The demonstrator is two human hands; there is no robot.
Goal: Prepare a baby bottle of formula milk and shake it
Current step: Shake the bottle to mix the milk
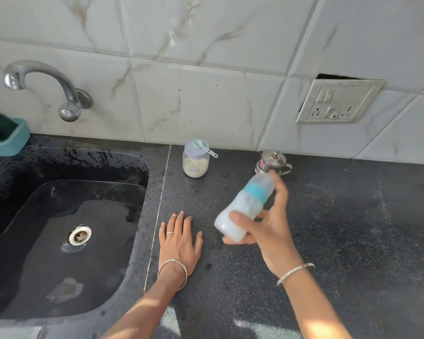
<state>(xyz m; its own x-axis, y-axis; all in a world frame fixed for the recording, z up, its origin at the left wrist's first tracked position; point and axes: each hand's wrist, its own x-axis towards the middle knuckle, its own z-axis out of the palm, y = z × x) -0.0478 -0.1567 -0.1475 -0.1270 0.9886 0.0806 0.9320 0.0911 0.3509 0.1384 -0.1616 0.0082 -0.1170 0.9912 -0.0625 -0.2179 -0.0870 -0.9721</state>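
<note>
- A blue tub (6, 140) sits at the far 9 o'clock edge, by the wall.
- A shiny tap (47, 86) sticks out of the wall at 10 o'clock, above the black sink (103, 241). The sink is wet and has a round drain (79, 235).
- The left hand (180, 243) lies flat on the black table (353, 228), just at 3 o'clock of the sink. Its palm is down, its fingers are straight and a little spread, and it holds nothing.
- A jar (195, 162) of pale powder stands by the wall at 12 o'clock of that hand. Its lid is on, and a small green scoop (203, 147) lies on the lid.
- The baby bottle (245, 204) is up in the air at 3 o'clock of the left hand. It is tilted, with its top toward 1 o'clock. It has white milk inside and a blue ring, and it looks blurry.
- The right hand (272, 226) grips the bottle, thumb across the lower part and fingers curled behind.
- A little steel pot (272, 161) with a lid stands at 12 o'clock of the bottle.
- A socket plate (338, 101) is on the wall at 2 o'clock.
</note>
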